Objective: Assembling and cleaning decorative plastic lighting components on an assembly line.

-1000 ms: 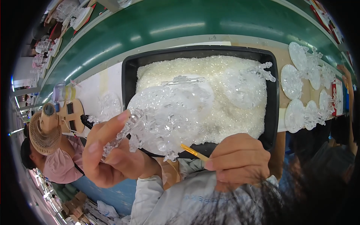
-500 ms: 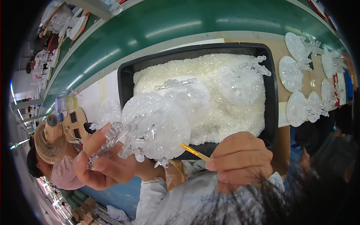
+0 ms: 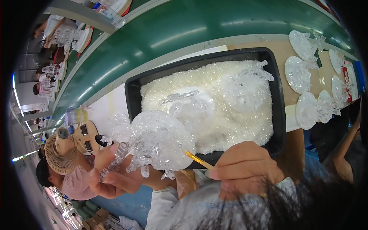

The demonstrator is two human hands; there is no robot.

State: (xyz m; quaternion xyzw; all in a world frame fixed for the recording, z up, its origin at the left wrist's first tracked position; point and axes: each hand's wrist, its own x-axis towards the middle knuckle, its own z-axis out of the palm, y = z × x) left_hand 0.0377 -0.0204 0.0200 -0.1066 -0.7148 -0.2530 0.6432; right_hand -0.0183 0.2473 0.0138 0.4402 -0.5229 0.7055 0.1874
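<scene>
My left hand (image 3: 122, 183) pinches the knobbly clear stem of a transparent plastic ornament (image 3: 163, 132), whose round, frosted-looking disc overlaps the near left corner of a black tray (image 3: 280, 96). Closed around a small paintbrush (image 3: 200, 160) is my right hand (image 3: 249, 165). The brush's yellow tip points left and sits at the disc's right edge; whether it touches is hard to tell. Glittering whitish granules (image 3: 234, 132) fill the tray. Two more clear disc pieces lie on them, one left of centre (image 3: 201, 103) and another at the far right (image 3: 245, 90).
Right of the tray, several clear disc ornaments (image 3: 298, 74) stand on a brown board. A green bench strip (image 3: 184, 36) runs behind. At the left are a fan (image 3: 61, 153) and a person in pink (image 3: 80, 182). Another person's arm (image 3: 345, 153) shows at the right.
The whole view has shifted slightly, with the tray and left hand appearing a little lower and further right. Both hands keep their holds, and the brush stays by the disc's edge.
</scene>
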